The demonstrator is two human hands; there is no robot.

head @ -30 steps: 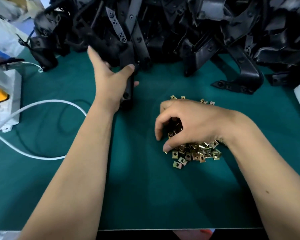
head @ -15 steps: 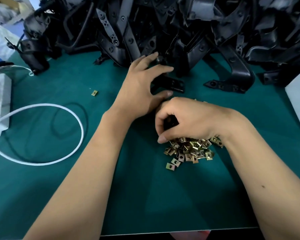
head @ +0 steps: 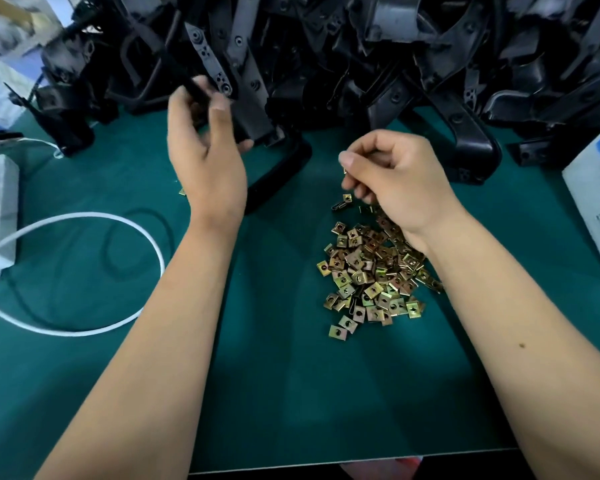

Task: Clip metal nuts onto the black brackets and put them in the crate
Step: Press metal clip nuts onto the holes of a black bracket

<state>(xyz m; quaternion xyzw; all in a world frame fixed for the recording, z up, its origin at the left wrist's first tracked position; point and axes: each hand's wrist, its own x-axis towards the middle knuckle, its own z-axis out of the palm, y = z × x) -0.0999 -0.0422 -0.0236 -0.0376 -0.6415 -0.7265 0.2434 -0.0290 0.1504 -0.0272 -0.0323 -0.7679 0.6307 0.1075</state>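
Green mat [head: 284,393]: left hand [head: 208,157] grips one bracket [head: 253,133], right hand [head: 395,178] pinches one nut [head: 344,170].

Heap of brackets [head: 361,57] along far edge of mat [head: 291,393]. Pile of nuts [head: 368,271] right of centre, nearer than the heap. Left hand [head: 207,147] raised before heap's left part, holding one bracket [head: 257,133]. Right hand [head: 392,178] above pile's far side. Cable [head: 84,271] loops at left; box [head: 596,202] at right edge.
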